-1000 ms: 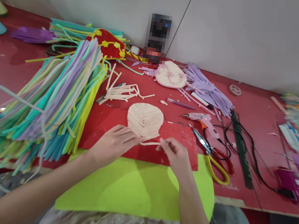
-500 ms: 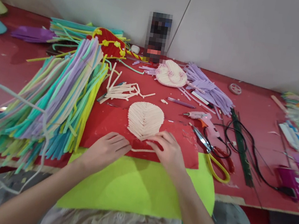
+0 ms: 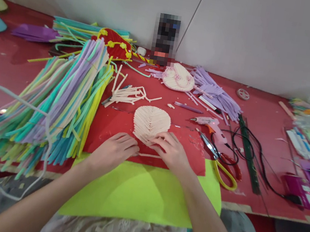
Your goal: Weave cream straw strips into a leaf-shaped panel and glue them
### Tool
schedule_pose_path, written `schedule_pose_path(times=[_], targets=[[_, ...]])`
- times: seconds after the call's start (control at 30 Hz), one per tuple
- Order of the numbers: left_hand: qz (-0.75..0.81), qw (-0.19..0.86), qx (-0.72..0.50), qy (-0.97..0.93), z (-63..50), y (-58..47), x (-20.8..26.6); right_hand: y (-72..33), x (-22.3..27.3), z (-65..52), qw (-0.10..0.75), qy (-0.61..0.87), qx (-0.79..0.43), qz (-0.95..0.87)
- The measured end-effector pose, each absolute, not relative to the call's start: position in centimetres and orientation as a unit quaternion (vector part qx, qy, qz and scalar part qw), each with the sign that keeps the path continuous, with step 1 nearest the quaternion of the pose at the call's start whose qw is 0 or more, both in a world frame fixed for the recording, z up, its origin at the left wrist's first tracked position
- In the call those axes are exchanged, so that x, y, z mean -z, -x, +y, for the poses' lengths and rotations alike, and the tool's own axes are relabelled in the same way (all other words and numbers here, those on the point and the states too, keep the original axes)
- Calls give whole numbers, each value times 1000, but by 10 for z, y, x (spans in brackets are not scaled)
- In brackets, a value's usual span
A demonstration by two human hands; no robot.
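Note:
A cream leaf-shaped panel (image 3: 150, 121) made of folded pipe cleaners lies flat on a red sheet (image 3: 108, 132), its point toward me. My right hand (image 3: 172, 152) is closed, thumb and fingertips at the panel's lower right edge near the point. Just below the panel runs a single cream pipe cleaner (image 3: 148, 155), roughly level. Its left end meets the fingertips of my left hand (image 3: 120, 148), which is closed on it; its right end passes under my right hand. The fingertips' exact contact is partly hidden.
Bundled coloured pipe cleaners (image 3: 67, 94) are heaped at left, with bent cream pieces (image 3: 129, 94) nearby. A pink glue gun (image 3: 211, 125), scissors (image 3: 219, 163) and black cable (image 3: 256, 142) lie right. Behind are a round cream fan (image 3: 179, 76) and purple pipe cleaners (image 3: 220, 91).
My right fingertips have shifted slightly left, onto the panel's lower edge near the point. My left hand has edged a little right and up. The view has moved slightly.

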State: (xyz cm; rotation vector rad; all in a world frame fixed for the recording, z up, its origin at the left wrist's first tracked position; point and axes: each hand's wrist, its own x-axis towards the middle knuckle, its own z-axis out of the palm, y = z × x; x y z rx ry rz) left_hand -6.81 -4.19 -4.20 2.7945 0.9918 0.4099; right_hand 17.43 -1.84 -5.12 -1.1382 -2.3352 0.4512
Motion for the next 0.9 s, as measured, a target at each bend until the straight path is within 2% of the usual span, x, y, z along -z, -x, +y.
schedule_pose_path(times=[0.17, 0.3, 0.53, 0.9], targets=[[362, 112, -148, -913, -41, 69, 49, -182, 49, -11, 174, 353, -53, -918], [375, 147, -178, -898, -39, 71, 58, -187, 53, -11, 160, 303, -13, -940], [376, 194, -233, -875, -35, 72, 66, -191, 52, -9, 261, 350, -48, -898], [383, 192, -241, -871, -37, 72, 68, -192, 58, 1, 346, 402, -46, -846]])
